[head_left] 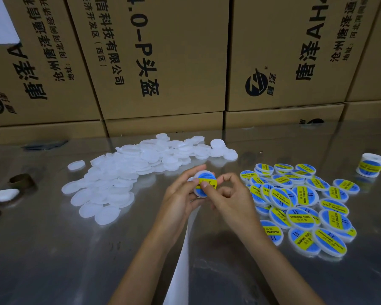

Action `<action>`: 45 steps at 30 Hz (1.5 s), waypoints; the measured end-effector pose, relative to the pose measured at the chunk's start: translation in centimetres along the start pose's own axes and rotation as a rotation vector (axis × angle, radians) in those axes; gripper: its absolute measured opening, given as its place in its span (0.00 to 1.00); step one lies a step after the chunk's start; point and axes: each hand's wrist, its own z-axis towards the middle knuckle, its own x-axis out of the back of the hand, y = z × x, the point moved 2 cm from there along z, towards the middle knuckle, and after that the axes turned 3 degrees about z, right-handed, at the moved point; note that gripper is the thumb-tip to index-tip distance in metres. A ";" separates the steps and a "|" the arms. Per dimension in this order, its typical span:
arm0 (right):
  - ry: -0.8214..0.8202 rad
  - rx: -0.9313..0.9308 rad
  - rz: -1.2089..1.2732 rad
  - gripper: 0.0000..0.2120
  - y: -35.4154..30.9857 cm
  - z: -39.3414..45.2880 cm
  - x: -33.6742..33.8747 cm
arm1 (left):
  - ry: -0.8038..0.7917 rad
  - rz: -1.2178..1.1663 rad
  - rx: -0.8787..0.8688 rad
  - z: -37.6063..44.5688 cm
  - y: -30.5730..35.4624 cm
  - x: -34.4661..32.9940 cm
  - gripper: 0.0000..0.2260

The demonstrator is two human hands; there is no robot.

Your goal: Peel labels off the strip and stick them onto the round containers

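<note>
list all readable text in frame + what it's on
"SOLDERING PASTE": yellow band on the labelled containers piled at right.
"II": same labels, beside that band.
"4.0-P头盔": middle cardboard box, printed sideways, first digit cut off.
"科技有限公司", "(西区)": same box.
Label on the container in hand: covered by fingers, unreadable.
Label roll far right: too small.
Other box print: inverted or cropped, not reliably readable.

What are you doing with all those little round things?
A person is sticking labels on small round containers. The left hand holds one white container while the right hand presses a blue and yellow label onto its top with a thumb. A pile of plain white containers waits on the left; the labelled ones lie on the right. A white backing strip trails down between the arms.
</note>
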 end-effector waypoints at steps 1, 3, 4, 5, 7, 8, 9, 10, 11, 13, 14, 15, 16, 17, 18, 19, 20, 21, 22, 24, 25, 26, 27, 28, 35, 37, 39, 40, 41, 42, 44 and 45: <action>0.019 0.038 -0.074 0.13 0.1 -0.1 0.0 | 0.007 -0.003 0.000 0.0 0.0 0.0 0.14; 0.053 0.095 -0.191 0.16 0.3 -0.2 0.2 | 0.028 -0.032 0.004 0.0 0.0 0.0 0.13; 0.078 0.101 -0.246 0.19 0.4 -0.2 0.3 | 0.037 -0.063 0.007 0.0 0.0 0.0 0.13; 0.103 0.099 -0.298 0.22 0.4 -0.2 0.5 | 0.041 -0.105 0.009 0.1 0.0 0.0 0.14; 0.120 0.091 -0.373 0.26 0.6 -0.1 0.7 | 0.036 -0.177 0.009 0.2 0.1 0.0 0.14; 0.111 0.092 -0.403 0.27 0.7 -0.1 0.7 | 0.029 -0.202 0.013 0.2 0.1 -0.2 0.14; 0.101 0.101 -0.445 0.27 0.8 -0.1 0.5 | 0.017 -0.227 0.025 0.2 0.1 -0.3 0.15; 0.096 0.119 -0.499 0.27 0.8 -0.2 0.4 | 0.003 -0.254 0.041 0.1 0.0 -0.6 0.15; 0.094 0.143 -0.556 0.27 0.9 -0.3 0.3 | -0.010 -0.282 0.060 0.1 -0.1 -0.8 0.15; 0.098 0.203 -0.635 0.23 0.8 -0.4 0.3 | -0.031 -0.328 0.090 0.0 -0.2 -1.0 0.17; 0.100 0.230 -0.657 0.21 0.7 -0.4 0.4 | -0.037 -0.335 0.097 0.0 -0.3 -1.0 0.17; 0.104 0.247 -0.668 0.18 0.6 -0.4 0.6 | -0.041 -0.331 0.101 0.0 -0.3 -1.0 0.16; 0.110 0.257 -0.671 0.16 0.5 -0.4 0.7 | -0.047 -0.321 0.102 0.1 -0.3 -1.0 0.16; 0.117 0.270 -0.670 0.16 0.5 -0.3 0.7 | -0.056 -0.311 0.102 0.1 -0.3 -0.9 0.17; 0.123 0.287 -0.665 0.16 0.5 -0.3 0.7 | -0.065 -0.300 0.101 0.1 -0.2 -0.9 0.17; 0.128 0.300 -0.658 0.17 0.5 -0.3 0.6 | -0.072 -0.279 0.096 0.1 -0.2 -0.8 0.17; 0.129 0.307 -0.648 0.17 0.4 -0.3 0.6 | -0.072 -0.236 0.085 0.2 -0.2 -0.7 0.16; 0.132 0.311 -0.635 0.17 0.4 -0.3 0.7 | -0.060 -0.159 0.062 0.2 -0.2 -0.5 0.14; 0.139 0.312 -0.621 0.17 0.5 -0.2 0.8 | -0.036 -0.052 0.029 0.1 -0.2 -0.3 0.13; 0.151 0.296 -0.595 0.16 0.6 0.0 1.1 | 0.007 0.164 -0.049 0.0 -0.2 0.1 0.13; 0.150 0.279 -0.570 0.16 0.6 0.1 1.2 | 0.012 0.229 -0.080 -0.1 -0.1 0.2 0.13; 0.143 0.257 -0.525 0.18 0.7 0.2 1.2 | 0.009 0.261 -0.100 -0.2 0.0 0.2 0.13; 0.135 0.235 -0.458 0.19 0.7 0.3 1.3 | -0.001 0.271 -0.109 -0.2 0.1 0.4 0.14; 0.129 0.216 -0.378 0.19 0.6 0.4 1.2 | -0.014 0.277 -0.110 -0.2 0.2 0.5 0.16; 0.069 0.124 -0.066 0.21 -0.3 0.5 0.9 | -0.012 0.287 -0.069 -0.2 0.2 0.6 0.19; -0.004 0.083 -0.038 0.20 -0.5 0.4 1.0 | 0.081 0.238 -0.087 0.0 0.3 0.9 0.17; -0.136 0.088 -0.057 0.18 -0.5 0.0 0.6 | 0.151 0.204 -0.113 0.0 0.5 1.2 0.14; -0.198 0.110 -0.061 0.17 -0.5 -0.3 0.2 | 0.178 0.192 -0.127 0.0 0.6 1.4 0.12; -0.235 0.140 -0.059 0.14 -0.4 -0.5 0.0 | 0.198 0.185 -0.139 0.0 0.7 1.5 0.11; -0.248 0.168 -0.049 0.10 -0.4 -0.7 -0.2 | 0.209 0.181 -0.147 -0.1 0.8 1.5 0.10; -0.237 0.208 -0.045 0.07 -0.3 -0.7 -0.3 | 0.210 0.178 -0.148 -0.2 0.9 1.4 0.09; -0.222 0.221 -0.056 0.07 -0.3 -0.5 -0.2 | 0.206 0.179 -0.144 -0.3 0.9 1.4 0.09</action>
